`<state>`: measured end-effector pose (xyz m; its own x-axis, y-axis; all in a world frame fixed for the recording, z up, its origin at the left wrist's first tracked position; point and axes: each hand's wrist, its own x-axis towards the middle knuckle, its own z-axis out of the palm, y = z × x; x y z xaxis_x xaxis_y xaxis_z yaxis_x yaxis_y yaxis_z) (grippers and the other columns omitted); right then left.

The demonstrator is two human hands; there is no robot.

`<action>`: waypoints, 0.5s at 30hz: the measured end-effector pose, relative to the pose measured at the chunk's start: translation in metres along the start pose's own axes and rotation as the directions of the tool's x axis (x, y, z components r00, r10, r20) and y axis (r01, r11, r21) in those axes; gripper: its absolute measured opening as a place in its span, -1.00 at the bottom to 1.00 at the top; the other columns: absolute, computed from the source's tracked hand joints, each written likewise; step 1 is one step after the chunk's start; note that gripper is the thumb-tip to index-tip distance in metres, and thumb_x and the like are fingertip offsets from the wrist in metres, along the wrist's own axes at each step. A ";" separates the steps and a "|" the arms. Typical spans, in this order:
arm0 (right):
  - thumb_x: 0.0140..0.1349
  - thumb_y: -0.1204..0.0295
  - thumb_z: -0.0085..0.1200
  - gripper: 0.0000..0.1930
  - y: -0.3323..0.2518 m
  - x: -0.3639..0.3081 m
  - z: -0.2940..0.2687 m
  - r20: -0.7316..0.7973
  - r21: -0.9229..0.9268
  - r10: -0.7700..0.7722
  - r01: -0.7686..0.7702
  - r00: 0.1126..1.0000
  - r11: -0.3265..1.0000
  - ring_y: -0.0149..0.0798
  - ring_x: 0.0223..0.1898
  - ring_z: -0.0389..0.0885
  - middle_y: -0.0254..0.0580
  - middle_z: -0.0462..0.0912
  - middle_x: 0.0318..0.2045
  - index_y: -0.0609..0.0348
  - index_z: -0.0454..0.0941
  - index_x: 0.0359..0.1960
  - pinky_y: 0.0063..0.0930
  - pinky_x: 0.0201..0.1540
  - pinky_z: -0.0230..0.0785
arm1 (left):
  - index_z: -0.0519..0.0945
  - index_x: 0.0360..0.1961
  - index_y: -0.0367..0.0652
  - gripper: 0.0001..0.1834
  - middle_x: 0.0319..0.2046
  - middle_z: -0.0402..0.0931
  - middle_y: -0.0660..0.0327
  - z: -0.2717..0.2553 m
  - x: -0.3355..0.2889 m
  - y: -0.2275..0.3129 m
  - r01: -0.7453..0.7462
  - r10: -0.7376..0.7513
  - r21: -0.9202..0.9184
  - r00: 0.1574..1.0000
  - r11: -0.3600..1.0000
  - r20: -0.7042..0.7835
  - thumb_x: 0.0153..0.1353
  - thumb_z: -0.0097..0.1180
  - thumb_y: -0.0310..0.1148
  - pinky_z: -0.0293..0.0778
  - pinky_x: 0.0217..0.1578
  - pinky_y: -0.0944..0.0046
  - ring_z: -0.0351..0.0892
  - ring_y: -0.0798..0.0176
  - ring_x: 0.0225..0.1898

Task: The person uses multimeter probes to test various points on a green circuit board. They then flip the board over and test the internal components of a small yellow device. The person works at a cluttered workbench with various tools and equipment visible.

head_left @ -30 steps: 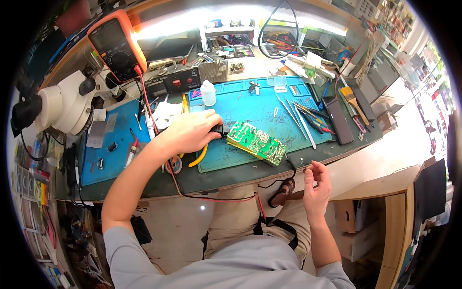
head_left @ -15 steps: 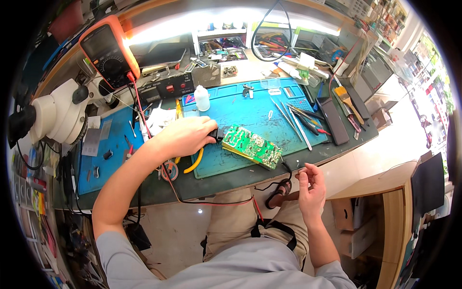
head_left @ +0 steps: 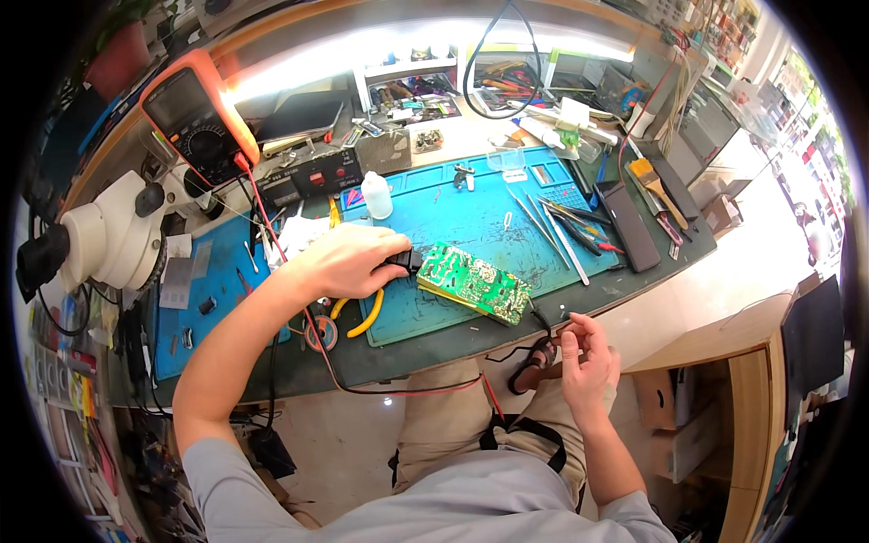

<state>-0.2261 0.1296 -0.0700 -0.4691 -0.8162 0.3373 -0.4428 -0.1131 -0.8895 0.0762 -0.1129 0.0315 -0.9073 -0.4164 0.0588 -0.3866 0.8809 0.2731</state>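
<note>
A green circuit board [head_left: 475, 282] lies tilted on the blue work mat [head_left: 434, 321], solder side up. At its left end my left hand [head_left: 353, 260] closes its fingers on a black plug [head_left: 405, 261], which touches or nearly touches the board; the hand covers part of the plug. A black cable [head_left: 540, 317] leaves the board's right end and hangs over the bench's front edge. Off that edge, close to the cable, my right hand [head_left: 588, 366] hovers palm inward, open, fingers loosely bent and nothing visible in them.
Tweezers [head_left: 566, 244] and pliers lie right of the board, beside a dark phone [head_left: 627, 226] and a brush [head_left: 654, 185]. A white bottle [head_left: 377, 195], yellow-handled tool [head_left: 367, 315] and solder spool [head_left: 319, 333] surround my left hand. An orange multimeter [head_left: 199, 118] and microscope [head_left: 113, 222] stand left.
The whole view has shifted slightly. My left hand still grips the plug beside the board, and my right hand keeps nearly the same place and pose.
</note>
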 end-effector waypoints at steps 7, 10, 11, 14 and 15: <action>0.35 0.59 0.17 -0.69 -0.013 -0.009 0.000 -0.011 -0.020 -0.148 0.147 0.989 0.989 -0.41 -0.37 0.62 -0.25 0.65 -0.34 0.29 0.54 0.12 -0.51 -0.25 0.50 | 0.59 -0.08 -0.22 -0.68 -0.25 0.66 0.04 0.001 0.000 -0.002 -0.037 0.038 0.023 0.998 0.999 -0.042 0.25 0.29 -0.25 0.56 -0.24 0.04 0.66 -0.10 -0.22; 0.23 0.64 0.22 -0.64 -0.048 -0.005 0.024 0.280 -0.078 -0.545 0.584 0.791 0.808 -0.29 -0.42 0.60 -0.21 0.64 -0.34 0.27 0.58 0.08 -0.48 -0.31 0.49 | 0.58 -0.08 -0.20 -0.69 -0.28 0.66 0.05 0.001 -0.002 -0.002 -0.021 0.023 0.037 0.999 0.999 -0.034 0.27 0.27 -0.22 0.56 -0.26 0.03 0.67 -0.10 -0.24; 0.19 0.60 0.25 -0.62 -0.068 -0.001 0.041 0.347 -0.067 -0.587 0.644 0.731 0.762 -0.24 -0.39 0.59 -0.20 0.62 -0.33 0.25 0.60 0.08 -0.46 -0.30 0.49 | 0.59 -0.07 -0.21 -0.68 -0.26 0.66 0.05 0.000 -0.002 -0.002 0.006 -0.005 0.041 1.000 0.999 -0.017 0.26 0.28 -0.23 0.56 -0.25 0.04 0.66 -0.10 -0.23; 0.16 0.44 0.30 -0.71 -0.105 0.008 0.110 0.427 -0.082 -0.632 0.724 0.646 0.685 -0.21 -0.32 0.56 -0.20 0.56 -0.29 0.13 0.64 -0.06 -0.40 -0.34 0.44 | 0.59 -0.06 -0.21 -0.67 -0.23 0.66 0.05 -0.004 0.004 0.002 0.015 -0.015 0.074 1.000 0.997 -0.005 0.27 0.28 -0.23 0.56 -0.23 0.04 0.66 -0.10 -0.21; 0.17 0.39 0.30 -0.73 -0.111 0.012 0.129 0.465 -0.142 -0.583 0.706 0.666 0.693 -0.21 -0.31 0.55 -0.20 0.54 -0.30 0.12 0.63 -0.10 -0.38 -0.34 0.43 | 0.59 -0.06 -0.21 -0.67 -0.23 0.65 0.05 -0.005 0.005 0.002 0.013 -0.013 0.084 1.000 0.996 -0.004 0.27 0.27 -0.23 0.56 -0.23 0.04 0.66 -0.11 -0.20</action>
<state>-0.0837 0.0591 -0.0066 0.3011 -0.7411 0.6002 -0.7468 -0.5746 -0.3348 0.0718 -0.1142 0.0376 -0.9014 -0.4289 0.0592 -0.4113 0.8910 0.1923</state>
